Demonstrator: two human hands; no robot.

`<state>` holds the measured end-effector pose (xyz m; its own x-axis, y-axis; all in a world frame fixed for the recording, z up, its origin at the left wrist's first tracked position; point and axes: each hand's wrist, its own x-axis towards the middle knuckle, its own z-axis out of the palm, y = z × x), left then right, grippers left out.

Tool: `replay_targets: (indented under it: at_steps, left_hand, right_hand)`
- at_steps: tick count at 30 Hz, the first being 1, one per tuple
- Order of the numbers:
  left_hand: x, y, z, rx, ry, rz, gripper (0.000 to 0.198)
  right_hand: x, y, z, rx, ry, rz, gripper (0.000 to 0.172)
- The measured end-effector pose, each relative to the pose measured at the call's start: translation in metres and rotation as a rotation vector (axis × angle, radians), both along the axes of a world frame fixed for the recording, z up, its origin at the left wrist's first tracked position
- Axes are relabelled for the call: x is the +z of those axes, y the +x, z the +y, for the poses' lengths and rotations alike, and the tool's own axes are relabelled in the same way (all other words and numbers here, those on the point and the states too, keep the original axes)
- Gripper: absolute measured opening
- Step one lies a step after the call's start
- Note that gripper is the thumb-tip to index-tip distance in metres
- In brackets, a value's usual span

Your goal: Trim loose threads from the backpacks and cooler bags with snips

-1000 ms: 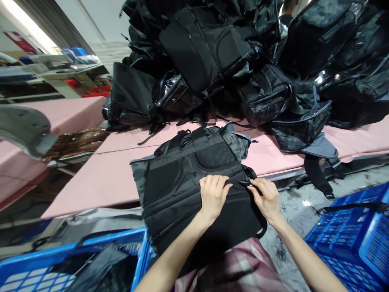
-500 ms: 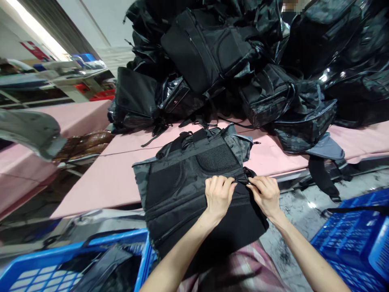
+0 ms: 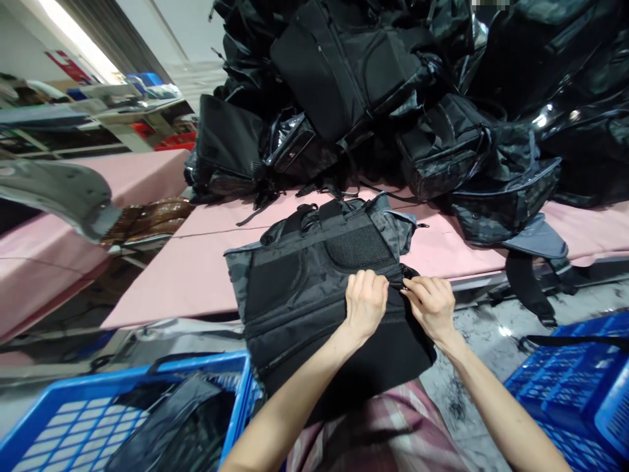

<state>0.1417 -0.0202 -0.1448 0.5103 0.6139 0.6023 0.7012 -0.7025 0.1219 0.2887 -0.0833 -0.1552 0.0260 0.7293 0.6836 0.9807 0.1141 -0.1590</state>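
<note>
A black backpack with mesh back padding and grey camouflage sides lies across the pink table's edge, its near part reaching down over my lap. My left hand is curled shut on the backpack's right edge, beside a zipper seam. Close to its right, my right hand pinches the same edge between thumb and fingers. A short dark piece of the backpack's edge spans the narrow gap between the two hands. Whatever small part lies under the fingertips is hidden.
A large heap of black bags covers the back of the pink table. A blue crate with a dark bag inside stands at lower left, another blue crate at lower right. A grey chair back is at left.
My view has shifted slightly, so the scene sits a little higher and further right. My left fingers are curled more tightly and sit a bit nearer my right hand. The backpack stays in place.
</note>
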Motion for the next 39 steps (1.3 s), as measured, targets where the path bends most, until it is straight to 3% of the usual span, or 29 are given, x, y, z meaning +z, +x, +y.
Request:
replay_targets:
  at_steps: [10, 20, 23, 25, 27, 28, 30, 31, 32, 35, 39]
  left_hand:
    - [-0.006, 0.002, 0.002, 0.039, -0.061, 0.053, 0.021]
    - [-0.006, 0.006, 0.0, 0.01, -0.055, 0.039, 0.021]
    - [0.001, 0.001, -0.004, 0.003, -0.114, 0.044, 0.025]
    - [0.01, -0.024, -0.007, -0.1, -0.232, 0.036, 0.028]
    - [0.019, -0.07, -0.009, -0.256, -0.408, 0.015, 0.032]
    - [0.023, -0.099, -0.009, -0.274, -0.504, -0.009, 0.035]
    - [0.027, -0.158, -0.006, -0.008, -0.535, -0.155, 0.032]
    - [0.026, -0.184, -0.003, 0.192, -0.484, -0.257, 0.027]
    - [0.024, -0.205, 0.0, 0.3, -0.455, -0.314, 0.02]
    - [0.007, -0.236, 0.005, 0.35, -0.45, -0.284, 0.017]
    - [-0.012, -0.235, 0.004, 0.335, -0.441, -0.268, 0.013]
  right_hand:
    - [-0.02, 0.012, 0.005, 0.067, 0.042, 0.015, 0.018]
    - [-0.008, 0.003, 0.007, 0.024, 0.092, -0.169, 0.016]
    - [-0.011, 0.005, 0.007, 0.037, 0.056, -0.055, 0.019]
    - [-0.012, 0.009, 0.004, 0.042, -0.008, 0.149, 0.027]
    - [-0.009, 0.011, 0.002, 0.015, -0.07, 0.342, 0.035]
    - [-0.007, 0.008, 0.002, 0.01, -0.095, 0.4, 0.038]
    - [0.001, -0.009, 0.005, 0.075, -0.125, 0.425, 0.039]
    - [0.005, -0.024, 0.009, 0.144, -0.133, 0.405, 0.036]
    - [0.009, -0.043, 0.014, 0.224, -0.14, 0.368, 0.033]
    - [0.018, -0.115, 0.036, 0.394, -0.199, 0.191, 0.021]
    - [0.022, -0.189, 0.059, 0.408, -0.274, -0.024, 0.013]
